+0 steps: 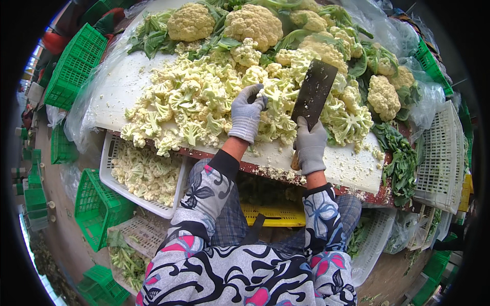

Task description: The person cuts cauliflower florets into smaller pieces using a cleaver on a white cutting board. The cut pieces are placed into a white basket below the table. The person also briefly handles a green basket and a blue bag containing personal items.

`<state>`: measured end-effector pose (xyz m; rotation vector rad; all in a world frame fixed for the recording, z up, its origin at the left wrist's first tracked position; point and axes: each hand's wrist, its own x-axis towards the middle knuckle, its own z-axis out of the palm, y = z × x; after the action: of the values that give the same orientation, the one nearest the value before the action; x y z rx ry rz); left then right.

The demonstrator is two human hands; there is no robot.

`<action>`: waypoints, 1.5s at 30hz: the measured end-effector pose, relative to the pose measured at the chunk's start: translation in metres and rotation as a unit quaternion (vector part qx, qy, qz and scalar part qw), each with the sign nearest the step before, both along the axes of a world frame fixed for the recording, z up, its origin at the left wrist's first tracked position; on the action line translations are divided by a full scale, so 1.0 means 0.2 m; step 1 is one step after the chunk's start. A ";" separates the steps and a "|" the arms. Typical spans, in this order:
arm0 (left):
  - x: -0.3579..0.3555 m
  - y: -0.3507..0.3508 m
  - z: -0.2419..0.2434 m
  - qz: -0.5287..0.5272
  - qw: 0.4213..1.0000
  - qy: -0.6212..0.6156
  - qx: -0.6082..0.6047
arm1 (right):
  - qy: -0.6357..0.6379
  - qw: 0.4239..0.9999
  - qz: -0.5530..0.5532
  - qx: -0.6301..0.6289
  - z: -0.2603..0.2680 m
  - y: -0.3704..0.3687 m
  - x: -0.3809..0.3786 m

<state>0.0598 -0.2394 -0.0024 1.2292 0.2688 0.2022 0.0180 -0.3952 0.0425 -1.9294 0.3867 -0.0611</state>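
Note:
My right hand, in a grey knitted glove, grips the wooden handle of a cleaver; its dark, wide blade points away from me, specked with white crumbs. My left hand, gloved the same way, is at the near side of a heap of cut cauliflower florets, its thumb and fingers curved around a gap. Whether its fingertips touch a floret I cannot tell. Whole cauliflower heads with green leaves lie along the far side of the white board. A partly cut cauliflower piece lies right of the blade.
A white plastic crate of florets stands below the board's left edge. Green crates are at the left, a white crate at the right. A yellow crate sits under the table. Cut leaves hang at the right edge.

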 end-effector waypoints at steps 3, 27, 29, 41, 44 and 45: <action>0.02 -0.01 -0.01 0.018 0.999 -0.023 0.041 | -0.087 0.995 0.047 -0.025 0.06 0.03 -0.09; 0.04 0.09 0.15 0.175 0.922 -0.128 0.322 | -0.050 0.988 0.099 -0.108 -0.10 0.11 0.07; 0.05 0.07 0.19 0.176 0.867 -0.179 0.431 | -0.086 0.995 0.051 -0.031 -0.06 0.05 0.03; 0.80 -0.37 0.20 -0.067 0.892 -0.047 0.444 | -0.002 0.954 -0.223 0.198 -0.10 -0.66 -0.33; 1.25 0.15 -0.01 -0.296 0.939 -0.011 0.173 | -0.069 0.985 -0.154 0.017 -0.36 -0.61 -0.30; 1.11 -0.17 0.04 -0.279 0.954 0.100 -0.031 | -0.067 0.979 -0.189 -0.025 -0.37 -0.71 -0.36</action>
<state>0.2826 -0.2742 0.0059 1.2169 0.0912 -0.4196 -0.0539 -0.5380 -0.0316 -1.8645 0.6626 -0.4508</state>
